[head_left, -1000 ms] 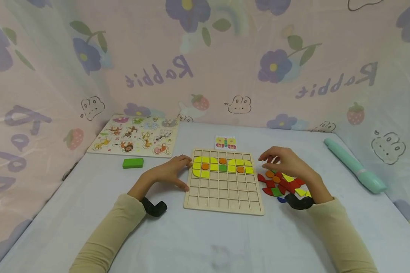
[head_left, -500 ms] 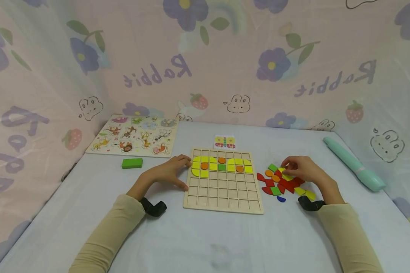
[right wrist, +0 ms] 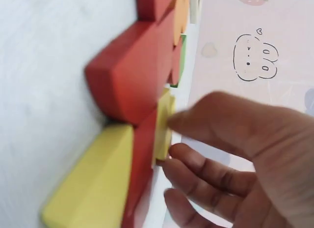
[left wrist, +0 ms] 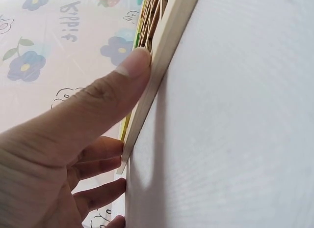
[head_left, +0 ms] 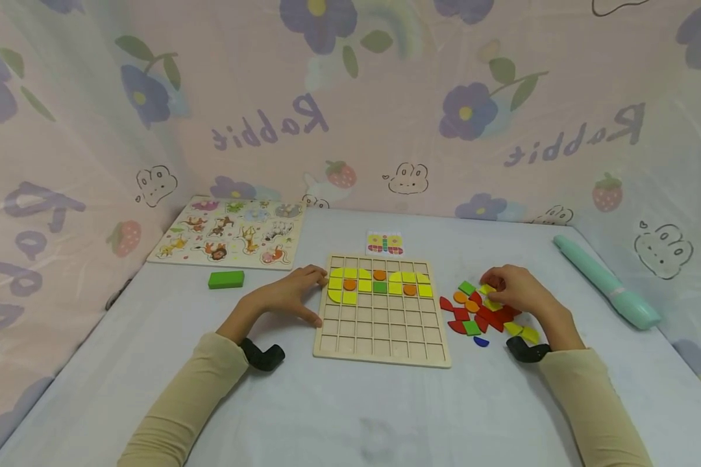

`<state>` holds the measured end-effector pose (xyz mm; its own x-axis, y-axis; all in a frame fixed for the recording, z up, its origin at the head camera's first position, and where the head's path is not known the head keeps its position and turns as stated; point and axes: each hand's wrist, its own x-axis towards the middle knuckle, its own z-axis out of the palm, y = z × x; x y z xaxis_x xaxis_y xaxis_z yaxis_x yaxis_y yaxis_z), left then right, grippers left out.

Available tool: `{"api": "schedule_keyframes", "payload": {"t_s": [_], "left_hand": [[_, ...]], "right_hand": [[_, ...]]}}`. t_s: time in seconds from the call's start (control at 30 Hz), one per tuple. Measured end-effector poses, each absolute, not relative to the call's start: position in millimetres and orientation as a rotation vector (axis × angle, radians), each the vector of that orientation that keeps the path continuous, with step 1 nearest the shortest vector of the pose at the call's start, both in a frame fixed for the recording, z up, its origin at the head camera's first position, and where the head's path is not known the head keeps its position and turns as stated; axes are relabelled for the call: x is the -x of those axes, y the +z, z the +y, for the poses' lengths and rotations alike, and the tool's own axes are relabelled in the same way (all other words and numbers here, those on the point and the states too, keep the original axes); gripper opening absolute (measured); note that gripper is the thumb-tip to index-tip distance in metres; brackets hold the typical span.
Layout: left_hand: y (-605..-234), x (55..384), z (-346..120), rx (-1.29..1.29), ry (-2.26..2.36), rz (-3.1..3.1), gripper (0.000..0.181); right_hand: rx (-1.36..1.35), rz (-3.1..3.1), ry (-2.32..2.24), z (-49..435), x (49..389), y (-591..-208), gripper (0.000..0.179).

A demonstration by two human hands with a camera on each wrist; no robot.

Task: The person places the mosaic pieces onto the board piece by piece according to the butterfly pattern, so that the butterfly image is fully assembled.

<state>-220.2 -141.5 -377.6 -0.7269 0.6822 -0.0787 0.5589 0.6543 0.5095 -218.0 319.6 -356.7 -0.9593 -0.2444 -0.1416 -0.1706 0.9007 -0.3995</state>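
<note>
In the head view, my left hand (head_left: 289, 295) rests at the left edge of a wooden grid board (head_left: 380, 331). Its thumb (left wrist: 122, 78) touches the board's side in the left wrist view, fingers spread further along. Yellow, orange and green tiles sit in the board's upper rows. To the right, my right hand (head_left: 516, 288) is over a pile of loose tiles, its thumb and fingertips pinching a yellow tile (head_left: 487, 289). Another yellow tile (head_left: 493, 304) lies just below it. Red tiles (right wrist: 130, 71) lie close beside the hand in the right wrist view.
Behind the board lies a small butterfly picture card (head_left: 385, 243). An animal puzzle board (head_left: 233, 233) is at the back left, with a green block (head_left: 226, 279) in front. A mint-green wand-like object (head_left: 607, 282) lies at the right.
My right hand has moved from beside the board rightward and down to the tile pile. A green tile now shows at the pile's top. The left hand stays at the board.
</note>
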Motion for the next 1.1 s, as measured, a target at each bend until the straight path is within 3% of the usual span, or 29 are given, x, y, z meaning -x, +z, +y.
{"api": "schedule_keyframes", "payload": {"t_s": [0.53,1.1], "left_hand": [[-376.3,219.1,-141.1,-1.005,0.677,2.609,0.076],[-376.9,219.5,-142.2,-1.002,0.669,2.616,0.076]], "right_hand": [[0.414,2.919,-0.610,321.3,217.9,-361.8,0.036],[0.313,2.928,-0.610,326.1,221.1,-364.3,0.036]]}}
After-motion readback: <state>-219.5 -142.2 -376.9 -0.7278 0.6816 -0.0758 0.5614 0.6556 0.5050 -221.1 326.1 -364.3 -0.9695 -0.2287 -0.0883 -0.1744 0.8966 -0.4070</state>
